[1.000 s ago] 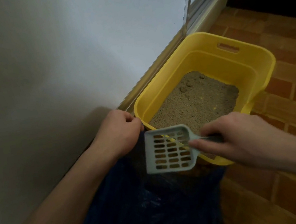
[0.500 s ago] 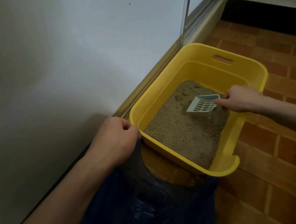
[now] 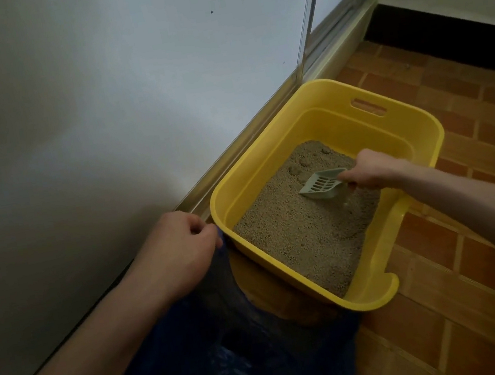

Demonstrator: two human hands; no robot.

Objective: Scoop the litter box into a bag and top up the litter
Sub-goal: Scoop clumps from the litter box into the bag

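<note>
Right hand grips scoop handle; left hand pinches bag edge. Dark blue bag hangs below left grip; yellow litter box between both hands; pale scoop left of right grip, tip in litter

No readable text, labels, brands or numbers anywhere: nothing legible on the yellow litter box, the grey scoop or the dark blue bag.

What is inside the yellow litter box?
Tan litter and the slotted scoop, held by the right hand. Anything buried below the surface is hidden.
</note>
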